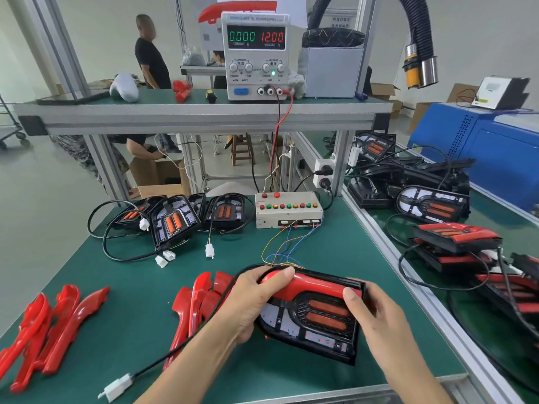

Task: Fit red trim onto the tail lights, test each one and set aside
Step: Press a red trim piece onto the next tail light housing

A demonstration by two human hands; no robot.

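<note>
A black tail light (316, 322) with two orange lenses lies on the green bench in front of me. A red trim (313, 285) sits along its top edge. My left hand (250, 301) grips the light's left end, thumb on the trim. My right hand (369, 310) grips the right end, thumb pressing the trim. The light's black cable runs down to a white plug (116, 387). Loose red trims lie in a pile (198, 304) beside my left hand and in another pile (46, 325) at the far left.
Several untrimmed tail lights (175, 218) with cables lie at the back left. A beige test box (288, 209) with coloured buttons stands behind. A power supply (255, 53) reads 12.00 V on the shelf. Trimmed lights (458, 237) are stacked on the right bench. A person stands far behind.
</note>
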